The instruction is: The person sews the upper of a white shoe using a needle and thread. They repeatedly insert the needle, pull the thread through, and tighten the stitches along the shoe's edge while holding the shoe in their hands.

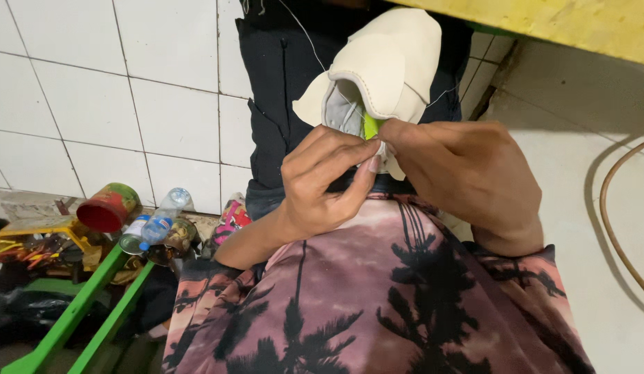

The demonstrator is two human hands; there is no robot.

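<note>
- White tiled wall [93,90] behind, pale floor [578,208] off to my right, yellow bench edge [578,24] top right.
- Cream shoe upper [384,62] sits over my lap, opening toward me, grey lining [341,111] and a lime-green strip [370,126] visible inside.
- My left hand [325,180] is curled tight, thumb and fingertips pinched on the upper's lower edge.
- My right hand [467,173] is closed on that same edge from the other side, fingertips touching the left's.
- Thin white thread [302,31] runs from the upper up across my dark trousers [280,104].
- Can't tell if there's a needle between the fingers; too small.
- Pink palm-print shirt [377,298] fills the bottom of view.
- Lower left, well apart: clear plastic bottle [161,218], red tin [107,208] on its side, green frame [79,312], assorted clutter.
- Brown hose [612,221] curves across the floor at right.
</note>
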